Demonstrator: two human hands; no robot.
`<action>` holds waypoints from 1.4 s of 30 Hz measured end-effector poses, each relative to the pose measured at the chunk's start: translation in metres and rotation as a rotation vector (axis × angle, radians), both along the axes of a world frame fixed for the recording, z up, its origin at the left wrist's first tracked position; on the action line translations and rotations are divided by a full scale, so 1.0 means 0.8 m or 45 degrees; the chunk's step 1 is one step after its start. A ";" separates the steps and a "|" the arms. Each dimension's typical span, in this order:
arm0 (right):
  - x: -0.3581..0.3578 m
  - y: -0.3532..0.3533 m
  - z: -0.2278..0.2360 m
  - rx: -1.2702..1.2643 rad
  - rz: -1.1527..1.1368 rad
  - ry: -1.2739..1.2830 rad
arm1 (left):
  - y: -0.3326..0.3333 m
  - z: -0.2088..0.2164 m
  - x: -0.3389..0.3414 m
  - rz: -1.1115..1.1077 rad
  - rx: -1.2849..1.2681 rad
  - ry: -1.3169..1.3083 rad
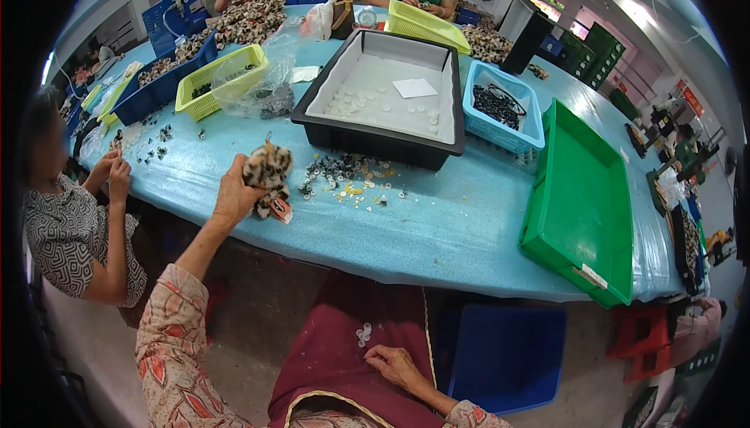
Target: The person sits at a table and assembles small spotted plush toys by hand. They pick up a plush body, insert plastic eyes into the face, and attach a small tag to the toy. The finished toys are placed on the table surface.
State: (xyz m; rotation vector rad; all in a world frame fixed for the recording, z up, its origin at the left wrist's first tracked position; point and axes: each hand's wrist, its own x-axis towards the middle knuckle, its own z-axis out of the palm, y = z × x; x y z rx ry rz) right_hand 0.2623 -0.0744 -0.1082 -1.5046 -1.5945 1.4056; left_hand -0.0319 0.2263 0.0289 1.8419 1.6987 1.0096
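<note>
My left hand [236, 193] is closed around a spotted brown, black and cream plush piece [267, 168], held over the table's near edge. An orange-and-white tag [280, 210] hangs from the plush piece. Down in my lap, my right hand [397, 367] lies on the maroon apron [336, 342] with its fingers drawn together; whether a small part is between them cannot be made out. A few white plastic discs [364, 335] rest on the apron just beyond those fingertips. Loose black, white and yellowish small parts [348, 178] are scattered on the table right of the plush piece.
A lined black tray [383, 143] with pale discs stands mid-table on the blue tabletop [437, 232]. Right of it are a light-blue basket [500, 135] and a green tray [578, 201]; yellow baskets [226, 76] stand left. Co-workers [86, 225] sit around. A blue bin [508, 358] is below.
</note>
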 end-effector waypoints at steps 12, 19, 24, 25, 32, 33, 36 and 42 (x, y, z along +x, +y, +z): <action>-0.002 0.002 0.011 0.251 0.085 0.006 | 0.039 -0.025 -0.042 -0.185 -0.429 -0.435; 0.014 -0.024 0.027 0.474 0.481 -0.066 | 0.024 -0.060 -0.049 -0.176 -0.226 -0.622; 0.014 0.030 0.034 0.545 0.142 -0.213 | 0.053 -0.096 -0.091 -0.105 -0.169 -0.679; 0.010 0.046 0.031 0.623 0.095 -0.282 | 0.055 -0.095 -0.086 -0.085 -0.153 -0.669; -0.021 0.078 -0.045 0.740 0.516 -0.594 | -0.002 -0.043 -0.019 0.008 0.029 -0.334; -0.025 0.077 -0.035 0.811 0.568 -0.537 | -0.002 -0.040 -0.025 0.031 0.006 -0.424; -0.013 0.063 -0.032 0.771 0.753 -0.581 | -0.009 -0.038 -0.011 0.022 -0.069 -0.577; -0.011 0.039 -0.027 0.832 0.941 -0.727 | 0.000 -0.053 -0.018 -0.012 0.020 -0.680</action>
